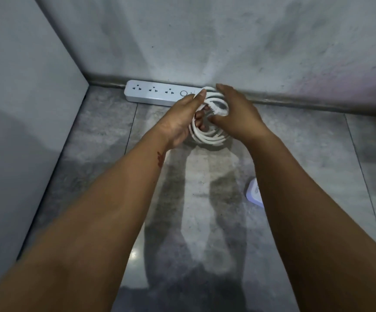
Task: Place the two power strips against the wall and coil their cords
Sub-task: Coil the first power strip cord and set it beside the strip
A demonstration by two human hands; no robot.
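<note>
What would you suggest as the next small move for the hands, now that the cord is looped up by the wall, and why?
Probably set the coiled cord down beside the power strip, which already lies along the wall. Both the left hand and the right hand hold the loops gathered. A second white object, seemingly the other strip, waits on the floor by the right forearm.
</note>
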